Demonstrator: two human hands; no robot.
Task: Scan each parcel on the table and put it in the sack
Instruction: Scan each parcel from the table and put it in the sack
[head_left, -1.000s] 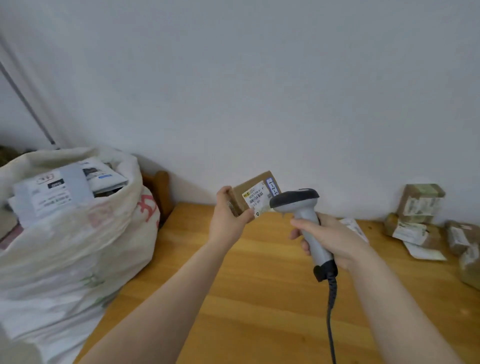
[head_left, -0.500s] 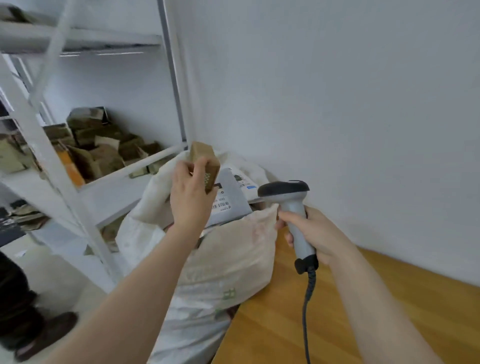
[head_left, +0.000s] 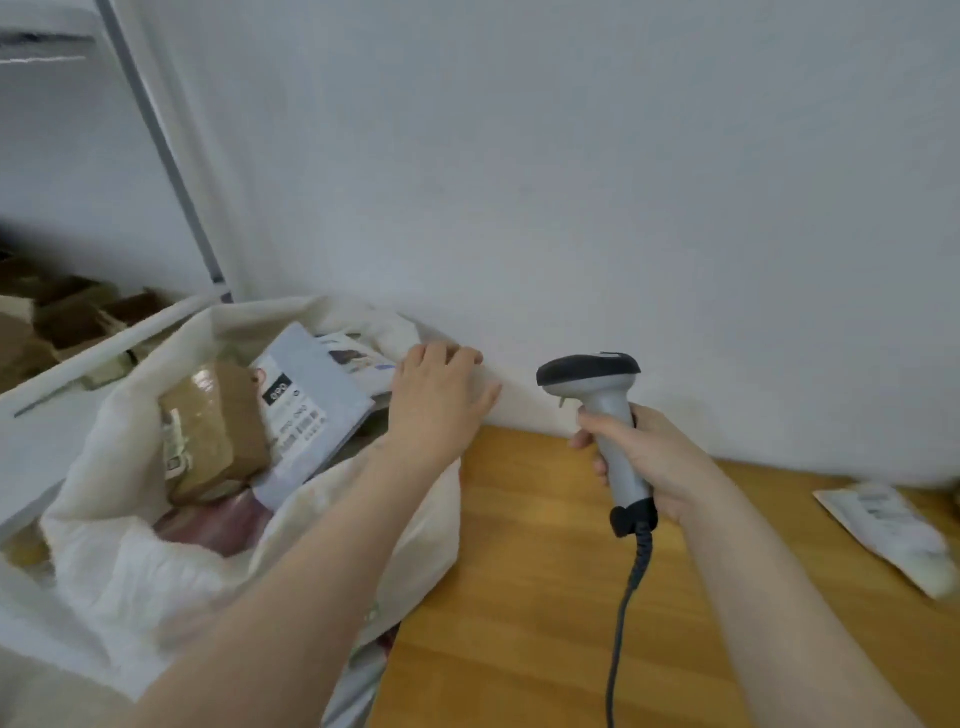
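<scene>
A white sack (head_left: 156, 561) stands open at the left of the wooden table (head_left: 519, 597). Inside it lie a small brown cardboard parcel (head_left: 213, 426) and a grey-blue mailer bag (head_left: 311, 410) with labels. My left hand (head_left: 441, 400) hovers empty over the sack's right rim, fingers relaxed and loosely bent. My right hand (head_left: 649, 462) grips the handle of a grey barcode scanner (head_left: 602, 400) with a black head; its cable hangs down over the table. A white plastic parcel (head_left: 888, 535) lies on the table at the right.
A white metal shelf rack (head_left: 171, 171) stands behind the sack, with brown boxes (head_left: 67, 317) on its shelf. A white wall runs along the table's far edge.
My left hand carried the brown parcel from in front of the scanner over to the sack and let it go; the parcel now lies in the sack. The view swung left, then back right.
</scene>
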